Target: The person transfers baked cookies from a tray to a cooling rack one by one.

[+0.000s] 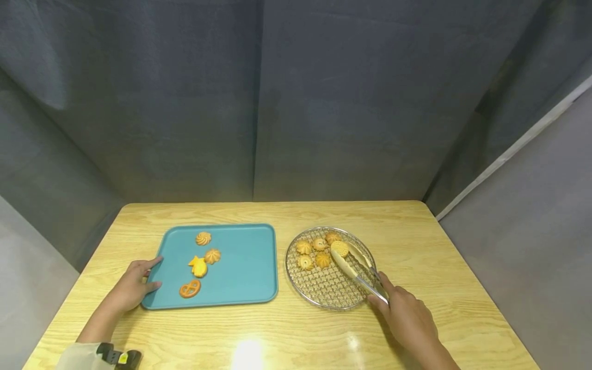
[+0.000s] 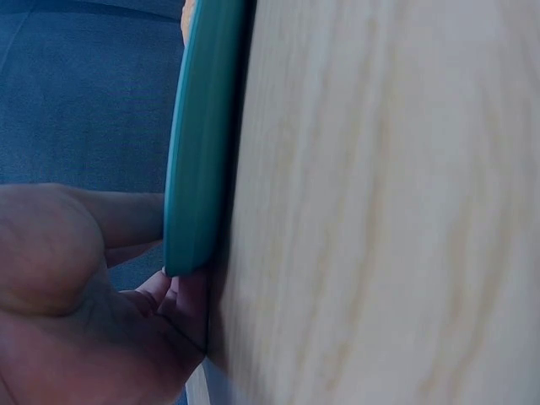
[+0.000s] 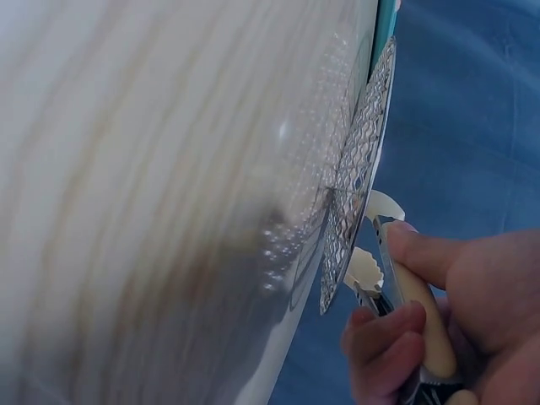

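My left hand (image 1: pixel 131 285) holds the left edge of a teal rectangular tray (image 1: pixel 245 246), thumb over the rim and the other fingers at its side in the left wrist view. On that tray lie a pretzel (image 1: pixel 190 289), a yellow leaf-topped cookie (image 1: pixel 199 266), a ridged round cookie (image 1: pixel 213 256) and a swirl cookie (image 1: pixel 203 238). With thumb and curled fingers, my right hand (image 1: pixel 411 314) grips metal tongs (image 1: pixel 344 266) with cream tips. The tips straddle a round yellow waffle-patterned biscuit (image 1: pixel 339 248) over a round wire rack (image 1: pixel 324 288).
Several other cookies (image 1: pixel 322 260) sit on the upper left part of the rack. The rack stands just right of the tray on a light wooden table (image 1: pixel 208 339). Dark grey curtains (image 1: pixel 347 113) hang behind the table's far edge and along both sides.
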